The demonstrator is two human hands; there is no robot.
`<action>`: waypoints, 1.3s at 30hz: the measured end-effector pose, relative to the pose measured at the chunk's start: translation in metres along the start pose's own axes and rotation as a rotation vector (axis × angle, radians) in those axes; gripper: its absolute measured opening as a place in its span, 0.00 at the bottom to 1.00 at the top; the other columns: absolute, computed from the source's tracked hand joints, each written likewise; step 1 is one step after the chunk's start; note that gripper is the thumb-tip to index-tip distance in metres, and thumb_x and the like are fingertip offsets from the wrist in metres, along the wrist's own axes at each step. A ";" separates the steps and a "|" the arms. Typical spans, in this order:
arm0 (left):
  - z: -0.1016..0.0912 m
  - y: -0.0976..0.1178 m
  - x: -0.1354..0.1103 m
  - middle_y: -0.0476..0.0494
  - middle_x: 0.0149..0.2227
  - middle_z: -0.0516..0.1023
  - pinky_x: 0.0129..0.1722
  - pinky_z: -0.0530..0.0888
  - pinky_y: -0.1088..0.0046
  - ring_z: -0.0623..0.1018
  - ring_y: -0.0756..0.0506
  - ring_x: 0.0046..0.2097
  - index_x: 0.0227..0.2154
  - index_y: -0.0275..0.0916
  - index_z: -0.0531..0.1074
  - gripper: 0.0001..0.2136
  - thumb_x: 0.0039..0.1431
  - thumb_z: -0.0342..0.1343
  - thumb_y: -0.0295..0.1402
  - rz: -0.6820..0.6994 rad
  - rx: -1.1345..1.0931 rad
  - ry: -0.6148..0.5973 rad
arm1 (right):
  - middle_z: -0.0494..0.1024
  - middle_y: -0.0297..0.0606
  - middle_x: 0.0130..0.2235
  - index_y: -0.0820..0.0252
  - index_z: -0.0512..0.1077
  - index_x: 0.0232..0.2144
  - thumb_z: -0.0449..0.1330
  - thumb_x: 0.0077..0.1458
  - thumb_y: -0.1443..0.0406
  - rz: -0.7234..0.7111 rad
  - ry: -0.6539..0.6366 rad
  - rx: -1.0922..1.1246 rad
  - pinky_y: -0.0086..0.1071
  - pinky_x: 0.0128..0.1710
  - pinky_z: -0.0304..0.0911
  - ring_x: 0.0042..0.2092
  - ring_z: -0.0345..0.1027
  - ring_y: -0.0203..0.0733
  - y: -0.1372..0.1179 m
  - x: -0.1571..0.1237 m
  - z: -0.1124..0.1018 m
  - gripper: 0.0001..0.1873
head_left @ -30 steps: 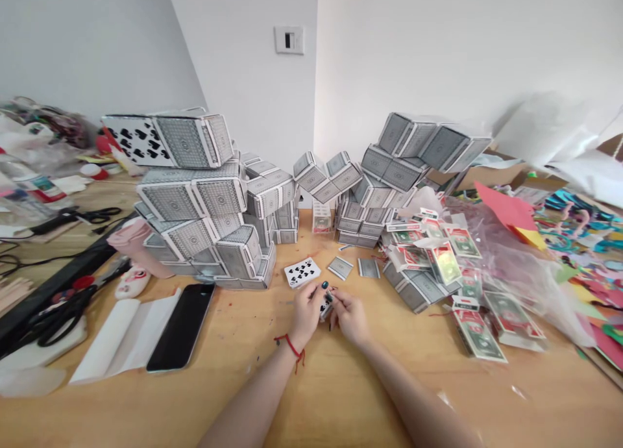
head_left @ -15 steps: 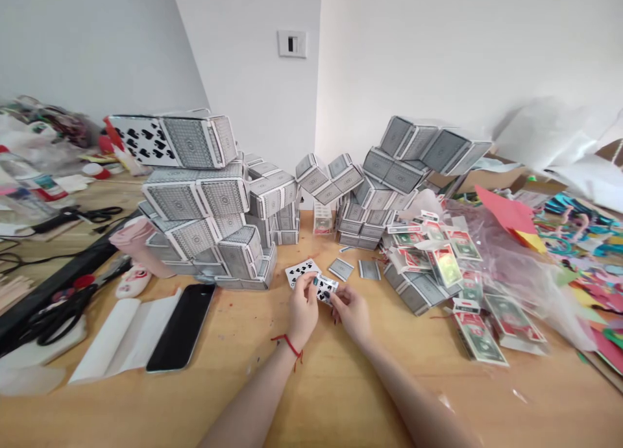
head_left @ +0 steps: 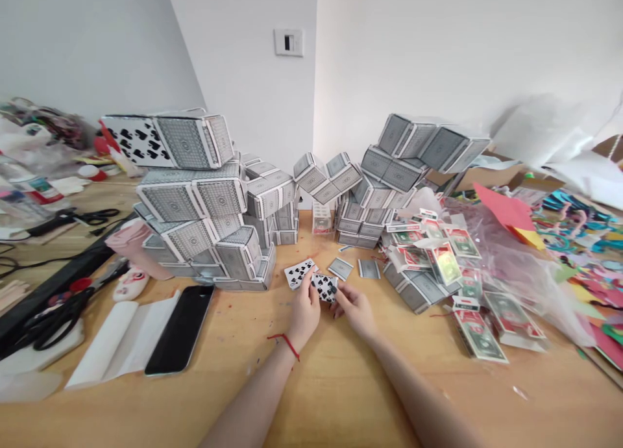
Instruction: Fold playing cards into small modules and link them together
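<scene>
Both hands meet over the middle of the wooden table [head_left: 311, 383]. My left hand [head_left: 304, 310], with a red string at its wrist, and my right hand [head_left: 354, 308] pinch a small playing card [head_left: 324, 286] with black spade pips, face up between them. A second spade card [head_left: 298, 273] lies face up on the table just beyond my left fingers. Two face-down cards [head_left: 341, 267] lie a little farther back.
Stacks of boxes made from grey-backed cards [head_left: 204, 201] rise behind on the left and at the centre right [head_left: 389, 175]. Packaged card decks [head_left: 467, 286] spread to the right beside coloured paper [head_left: 579, 240]. A black phone [head_left: 181, 328], white paper and scissors [head_left: 53, 318] lie left.
The card between my hands has turned from edge-on to flat and face up, and both hands have shifted slightly forward towards the lying spade card.
</scene>
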State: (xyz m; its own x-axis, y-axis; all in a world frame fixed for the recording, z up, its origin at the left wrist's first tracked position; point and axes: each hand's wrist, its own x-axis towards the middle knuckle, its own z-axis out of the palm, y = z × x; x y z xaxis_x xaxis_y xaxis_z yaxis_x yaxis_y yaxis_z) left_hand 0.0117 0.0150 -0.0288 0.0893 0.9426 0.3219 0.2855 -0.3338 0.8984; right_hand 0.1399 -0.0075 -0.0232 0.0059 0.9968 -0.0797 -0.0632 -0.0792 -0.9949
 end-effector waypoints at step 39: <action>-0.008 0.004 0.001 0.43 0.34 0.75 0.37 0.72 0.69 0.75 0.47 0.36 0.34 0.38 0.69 0.09 0.49 0.52 0.34 -0.015 0.048 0.110 | 0.75 0.42 0.37 0.61 0.69 0.33 0.62 0.41 0.60 0.075 0.105 0.524 0.41 0.36 0.66 0.35 0.70 0.44 -0.007 0.009 -0.029 0.15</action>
State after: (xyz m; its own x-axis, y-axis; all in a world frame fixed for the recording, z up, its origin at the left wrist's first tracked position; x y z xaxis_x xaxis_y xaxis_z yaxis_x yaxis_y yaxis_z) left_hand 0.0054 0.0143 -0.0231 -0.0194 0.9396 0.3417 0.3317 -0.3163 0.8888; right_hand 0.1697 0.0018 -0.0187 0.0806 0.9799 -0.1824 -0.5566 -0.1075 -0.8238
